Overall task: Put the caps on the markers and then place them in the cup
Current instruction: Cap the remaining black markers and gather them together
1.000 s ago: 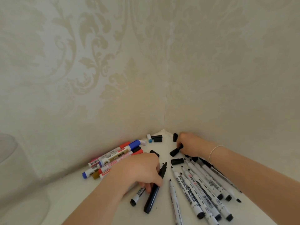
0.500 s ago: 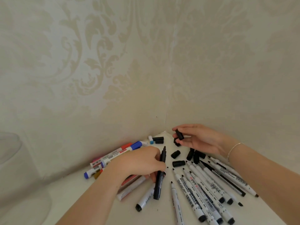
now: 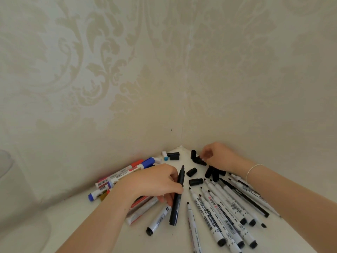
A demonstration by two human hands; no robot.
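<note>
My left hand grips a black marker around its middle, its bare tip pointing up and away from me. My right hand is down at the wall corner, fingertips blurred over a cluster of loose black caps; whether it grips one is unclear. Two more black caps lie between my hands. Several uncapped white whiteboard markers fan out under my right forearm. The translucent cup is only partly visible at the far left edge.
A pile of capped red, blue and white markers lies against the left wall, partly under my left hand. A small blue cap and a black cap sit near the corner. Patterned walls close in on both sides.
My right hand, which held a black cap lifted above the table, has dropped back to the caps at the corner. My left hand has turned the black marker more upright.
</note>
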